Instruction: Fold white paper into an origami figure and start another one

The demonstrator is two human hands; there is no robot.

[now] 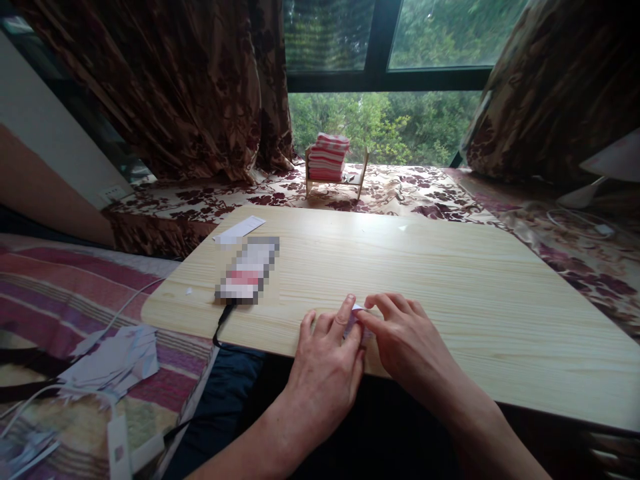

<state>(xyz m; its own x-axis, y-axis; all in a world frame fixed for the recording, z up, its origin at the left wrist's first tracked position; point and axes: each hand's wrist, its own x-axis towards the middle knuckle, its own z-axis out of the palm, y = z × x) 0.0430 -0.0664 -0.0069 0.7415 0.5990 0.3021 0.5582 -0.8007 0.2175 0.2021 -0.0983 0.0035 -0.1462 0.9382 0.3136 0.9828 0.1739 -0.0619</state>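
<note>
My left hand (pixel 327 363) and my right hand (pixel 405 340) meet at the near edge of a light wooden table (pixel 425 267). Between their fingertips they pinch a small folded piece of pale paper (pixel 356 315), pressed down on the tabletop. Only a corner of the paper shows; the fingers cover most of it. My left index finger lies on top of it, and my right fingers are curled against its right side.
A phone (pixel 247 270) with a dark cable lies on the table's left, a white paper slip (pixel 240 229) behind it. Crumpled paper scraps (pixel 117 360) and white cables rest on the striped blanket at left. A small wooden rack of folded cloths (pixel 327 160) stands by the window.
</note>
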